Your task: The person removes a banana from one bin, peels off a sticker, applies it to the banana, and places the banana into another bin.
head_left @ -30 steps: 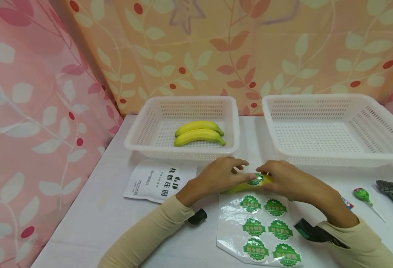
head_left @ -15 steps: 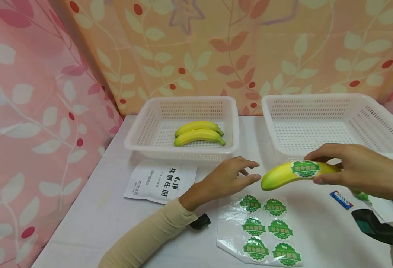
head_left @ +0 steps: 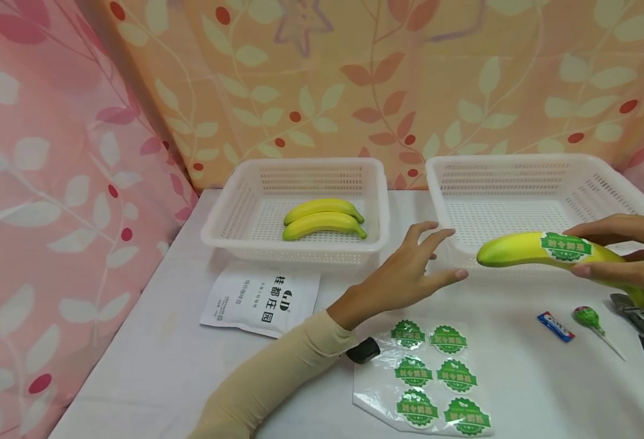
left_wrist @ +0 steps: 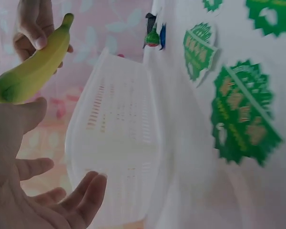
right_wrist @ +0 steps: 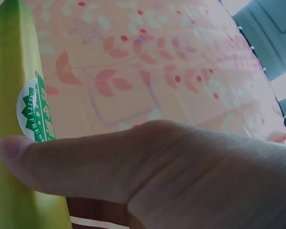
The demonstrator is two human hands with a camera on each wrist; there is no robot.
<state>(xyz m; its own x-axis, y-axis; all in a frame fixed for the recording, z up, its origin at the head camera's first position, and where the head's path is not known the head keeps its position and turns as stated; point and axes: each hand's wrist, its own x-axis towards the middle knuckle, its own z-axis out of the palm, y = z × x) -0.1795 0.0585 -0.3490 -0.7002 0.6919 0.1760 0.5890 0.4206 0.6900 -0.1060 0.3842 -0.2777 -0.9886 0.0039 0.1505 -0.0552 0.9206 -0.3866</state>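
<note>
My right hand [head_left: 629,253] grips a yellow banana [head_left: 511,250] with green ends, held up in front of the right basket [head_left: 525,256]. A round green sticker [head_left: 563,246] sits on the banana's side; in the right wrist view my thumb presses on the banana [right_wrist: 9,114] close to that sticker [right_wrist: 35,112]. My left hand [head_left: 401,277] holds nothing, its fingers spread and pointing right toward the banana's free tip. Under the left forearm lies a sheet of green stickers [head_left: 371,390], partly covered by the wrist strap.
Two more bananas [head_left: 324,224] lie in the left white basket [head_left: 294,244]. A white pouch [head_left: 261,299] lies before it. On the right are a small blue wrapped candy [head_left: 555,327], a green lollipop [head_left: 588,317] and a black packet [head_left: 626,302]. Patterned curtains [head_left: 322,79] hang behind.
The right hand has lifted the stickered banana off the sheet and carried it right and up. The left hand has let go of it and moved right and slightly up, its fingers spreading.
</note>
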